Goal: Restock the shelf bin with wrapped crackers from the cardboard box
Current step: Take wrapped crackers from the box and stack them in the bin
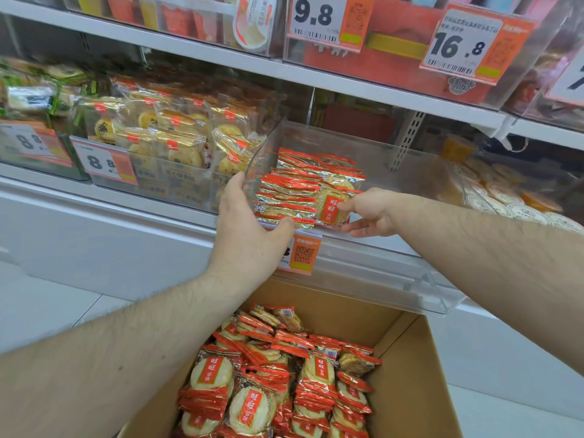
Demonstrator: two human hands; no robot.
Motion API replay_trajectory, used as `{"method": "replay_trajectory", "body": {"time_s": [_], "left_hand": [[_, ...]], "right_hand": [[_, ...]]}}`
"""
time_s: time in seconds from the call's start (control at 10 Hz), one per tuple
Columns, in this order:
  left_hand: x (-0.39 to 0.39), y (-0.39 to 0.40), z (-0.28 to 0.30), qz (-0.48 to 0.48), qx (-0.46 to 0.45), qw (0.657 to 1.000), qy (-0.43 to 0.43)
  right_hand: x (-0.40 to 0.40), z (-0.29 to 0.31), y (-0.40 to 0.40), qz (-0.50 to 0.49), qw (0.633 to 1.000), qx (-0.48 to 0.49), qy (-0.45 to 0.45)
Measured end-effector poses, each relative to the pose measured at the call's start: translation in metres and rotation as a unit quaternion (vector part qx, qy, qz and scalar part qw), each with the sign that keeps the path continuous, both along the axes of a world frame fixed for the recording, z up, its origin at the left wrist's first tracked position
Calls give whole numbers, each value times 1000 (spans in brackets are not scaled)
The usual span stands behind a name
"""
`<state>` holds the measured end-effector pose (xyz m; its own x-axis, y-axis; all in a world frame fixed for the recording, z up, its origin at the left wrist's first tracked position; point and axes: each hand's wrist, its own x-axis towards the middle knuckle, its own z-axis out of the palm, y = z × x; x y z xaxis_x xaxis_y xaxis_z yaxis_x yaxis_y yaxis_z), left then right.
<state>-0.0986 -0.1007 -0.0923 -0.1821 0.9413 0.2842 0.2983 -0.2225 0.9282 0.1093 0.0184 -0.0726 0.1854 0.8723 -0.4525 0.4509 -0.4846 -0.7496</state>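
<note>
A clear plastic shelf bin (395,172) on the middle shelf holds a stack of wrapped crackers (294,188) in red and gold wrappers at its front left. My left hand (249,222) grips the stack from the left, with the thumb under its front edge. My right hand (369,213) pinches the right end of the stack, on a cracker pack with a red label (331,207). Below, an open cardboard box (407,374) holds several more of the same wrapped crackers (278,380).
The bin to the left (164,181) is full of gold-wrapped round cakes behind an 8.8 price tag (104,162). The upper shelf's price tags read 9.8 (316,17) and 16.8 (461,45). Round white-wrapped snacks (505,203) lie in the bin at the right. White floor tiles (47,311) lie at the left.
</note>
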Motion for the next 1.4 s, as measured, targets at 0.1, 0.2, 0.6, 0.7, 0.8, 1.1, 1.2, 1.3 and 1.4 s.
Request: {"method": "replay_trajectory", "body": {"time_s": [0.1,0.2,0.6,0.7,0.8,1.1,1.2,1.3,1.4], "left_hand": [[0,1,0,6,1,1000,5],[0,-1,3,60,25,993,95],[10,-41,-12,-198,189,918,286],[11,-44,-28,-257,110,896,344],[11,-43,-44,-310,2,856,413],[4,-30,-78,-352,-174,796,461],[1,-28,-89,-358,-206,788,456],[4,-27,-97,-361,-225,770,477],[10,-32,-86,-348,-238,754,504]], "right_hand": [[-3,9,-10,1,1000,-2,-21],[-6,23,-25,15,996,9,-87],[-27,14,-160,118,774,539,-310],[-28,-25,-179,165,787,535,-259],[-22,-66,-183,196,827,463,-251],[5,-202,-156,230,904,-21,-360],[14,-252,-156,220,903,-142,-341],[13,-285,-159,185,920,-174,-298],[9,-301,-165,160,929,-127,-307]]}}
